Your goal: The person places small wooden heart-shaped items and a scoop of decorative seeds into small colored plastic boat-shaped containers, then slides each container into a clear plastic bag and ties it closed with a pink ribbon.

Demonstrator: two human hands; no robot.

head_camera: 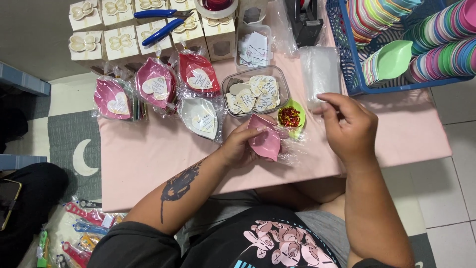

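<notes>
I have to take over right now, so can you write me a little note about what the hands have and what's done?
Left hand: holds a pink leaf-shaped dish in clear wrap.
Right hand: raised beside it, fingers pinched; anything held is too small to tell.
Nearby: clear tub of heart tags, green dish of red bits.
Done: four wrapped, tagged dishes lie on the pink table.
Left: the pink dish shows no tag.

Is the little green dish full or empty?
Partly full. The green dish holds a pile of shiny red and gold bits, with bare green rim showing around them.
</notes>
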